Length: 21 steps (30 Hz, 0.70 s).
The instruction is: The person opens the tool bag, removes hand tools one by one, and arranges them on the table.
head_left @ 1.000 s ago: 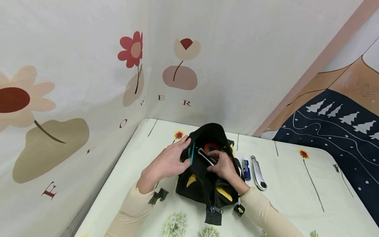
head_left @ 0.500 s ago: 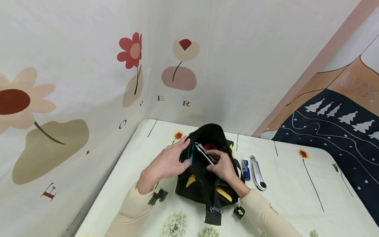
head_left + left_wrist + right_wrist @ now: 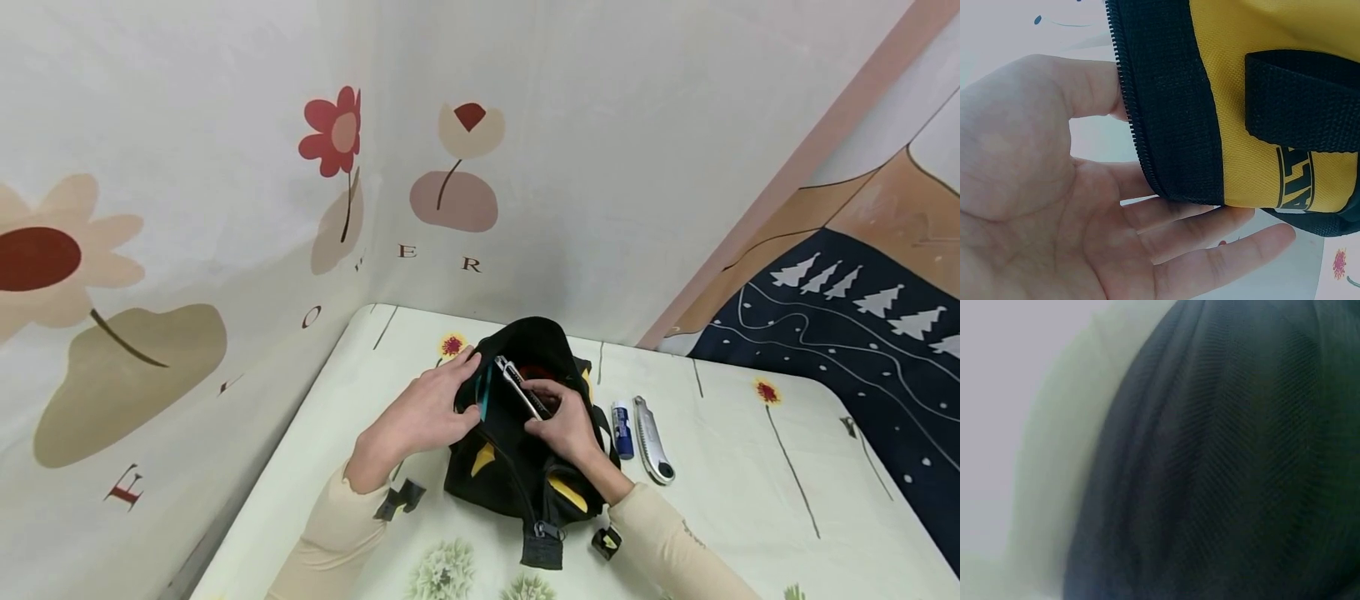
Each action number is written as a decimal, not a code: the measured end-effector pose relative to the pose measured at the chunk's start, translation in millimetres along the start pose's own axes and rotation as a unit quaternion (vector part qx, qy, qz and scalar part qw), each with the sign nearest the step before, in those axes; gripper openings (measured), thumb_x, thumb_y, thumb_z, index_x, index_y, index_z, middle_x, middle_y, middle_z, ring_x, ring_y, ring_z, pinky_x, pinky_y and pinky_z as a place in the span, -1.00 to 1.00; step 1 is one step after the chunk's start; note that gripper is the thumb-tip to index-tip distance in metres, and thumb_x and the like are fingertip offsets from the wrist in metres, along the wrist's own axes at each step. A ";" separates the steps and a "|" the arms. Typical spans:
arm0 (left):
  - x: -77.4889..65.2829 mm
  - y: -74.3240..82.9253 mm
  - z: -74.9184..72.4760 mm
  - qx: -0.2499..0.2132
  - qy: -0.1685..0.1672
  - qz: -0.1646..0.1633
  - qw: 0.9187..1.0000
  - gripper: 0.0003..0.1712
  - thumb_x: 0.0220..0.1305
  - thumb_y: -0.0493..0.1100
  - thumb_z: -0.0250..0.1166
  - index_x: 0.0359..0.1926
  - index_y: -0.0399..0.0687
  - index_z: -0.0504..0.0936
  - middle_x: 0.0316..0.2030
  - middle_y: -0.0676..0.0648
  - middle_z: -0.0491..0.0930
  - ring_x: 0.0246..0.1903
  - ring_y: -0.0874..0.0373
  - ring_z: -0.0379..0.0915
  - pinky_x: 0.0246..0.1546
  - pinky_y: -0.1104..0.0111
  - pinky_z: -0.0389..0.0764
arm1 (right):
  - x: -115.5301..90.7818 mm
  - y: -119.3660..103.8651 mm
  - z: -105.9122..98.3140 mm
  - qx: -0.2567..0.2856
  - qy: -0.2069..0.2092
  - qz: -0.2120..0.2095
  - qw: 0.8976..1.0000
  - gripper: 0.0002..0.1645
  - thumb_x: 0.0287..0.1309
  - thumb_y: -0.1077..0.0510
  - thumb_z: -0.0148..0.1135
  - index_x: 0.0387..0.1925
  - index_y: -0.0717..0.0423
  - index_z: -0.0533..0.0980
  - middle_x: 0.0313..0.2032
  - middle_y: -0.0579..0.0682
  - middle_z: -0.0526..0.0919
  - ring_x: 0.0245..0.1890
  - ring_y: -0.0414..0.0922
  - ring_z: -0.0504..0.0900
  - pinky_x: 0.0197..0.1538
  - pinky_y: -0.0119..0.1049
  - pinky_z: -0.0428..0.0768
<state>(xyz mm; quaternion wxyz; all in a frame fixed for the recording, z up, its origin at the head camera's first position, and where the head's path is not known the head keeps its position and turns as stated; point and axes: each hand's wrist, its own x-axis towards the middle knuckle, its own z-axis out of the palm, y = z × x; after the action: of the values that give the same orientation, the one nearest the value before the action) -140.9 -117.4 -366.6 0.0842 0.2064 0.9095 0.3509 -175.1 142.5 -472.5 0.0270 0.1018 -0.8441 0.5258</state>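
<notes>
A black and yellow zippered tool bag [image 3: 495, 492] stands with its mouth spread. My left hand [image 3: 423, 408] holds its left rim; in the left wrist view the left hand [image 3: 1079, 187] has the zippered edge of the bag [image 3: 1172, 112] between thumb and fingers. Inside the mouth, my right hand [image 3: 562, 421] pinches a slim silver-and-black utility knife [image 3: 517, 383], tilted with its far end towards the upper left. A red round thing [image 3: 534, 372] shows partly behind the right fingers. Dark cloth of the bag [image 3: 1222, 462] fills most of the right wrist view, hiding that hand.
Right of the bag, a blue-and-white glue stick [image 3: 622, 430] and a silver utility knife [image 3: 654, 442] lie on the flower-printed tabletop [image 3: 727, 467]. A teal strip [image 3: 486, 393] shows inside the left rim. Printed walls [image 3: 585, 183] rise behind and at the left.
The utility knife in my right hand has shifted slightly to the upper left inside the bag and covers more of the red thing. My left hand keeps its hold on the rim.
</notes>
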 end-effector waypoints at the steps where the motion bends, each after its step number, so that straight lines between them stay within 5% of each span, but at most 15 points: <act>1: 0.0 0.0 0.0 0.000 0.000 0.000 1.000 -0.12 0.51 -0.20 0.28 0.73 -0.27 0.20 0.76 -0.22 0.06 -0.28 0.07 0.62 -0.25 0.21 0.46 | -0.2 0.3 0.1 0.003 0.002 0.000 1.000 -0.31 -0.08 0.53 0.43 0.18 0.17 0.77 0.16 0.15 0.80 0.12 0.13 0.75 0.16 -0.18 0.64; 5: 0.0 0.5 0.3 -0.002 -0.002 0.002 1.000 -0.12 0.50 -0.20 0.27 0.73 -0.26 0.21 0.76 -0.22 0.06 -0.42 0.19 0.54 -0.20 0.18 0.48 | -2.0 0.4 0.0 0.021 0.010 -0.012 1.000 -0.28 -0.06 0.55 0.37 0.22 0.19 0.75 0.20 0.18 0.76 0.18 0.17 0.73 0.20 -0.19 0.66; 9: 0.0 0.6 0.9 0.000 0.001 0.003 1.000 -0.12 0.49 -0.19 0.27 0.73 -0.26 0.21 0.75 -0.21 0.07 -0.30 0.16 0.59 -0.17 0.18 0.49 | -4.0 -2.2 -1.1 0.052 0.016 -0.024 0.998 -0.26 -0.03 0.59 0.32 0.26 0.24 0.72 0.25 0.22 0.72 0.20 0.20 0.71 0.20 -0.32 0.64; 15: -0.1 0.2 1.6 0.001 0.005 0.008 1.000 -0.12 0.49 -0.20 0.27 0.73 -0.28 0.22 0.74 -0.24 0.09 0.17 -0.15 0.62 -0.29 0.21 0.45 | -6.5 -8.4 -4.9 0.094 0.019 -0.026 0.995 -0.25 0.04 0.65 0.30 0.31 0.30 0.68 0.28 0.29 0.70 0.19 0.20 0.71 0.08 -0.44 0.59; 21: -0.6 0.2 1.8 0.009 0.008 0.008 1.000 -0.12 0.50 -0.19 0.26 0.73 -0.28 0.20 0.74 -0.25 0.09 0.51 -0.26 0.41 0.00 0.09 0.58 | -9.4 -21.3 -8.8 0.133 0.034 -0.023 0.990 -0.26 0.05 0.66 0.30 0.31 0.31 0.68 0.14 0.32 0.73 0.01 -0.11 0.67 0.06 -0.50 0.58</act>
<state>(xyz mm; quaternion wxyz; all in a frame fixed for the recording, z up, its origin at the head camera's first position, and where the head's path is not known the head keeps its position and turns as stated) -139.8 -116.5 -367.8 0.0720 0.2117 0.9115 0.3452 -162.2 142.7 -451.2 0.0541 0.1054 -0.7625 0.6361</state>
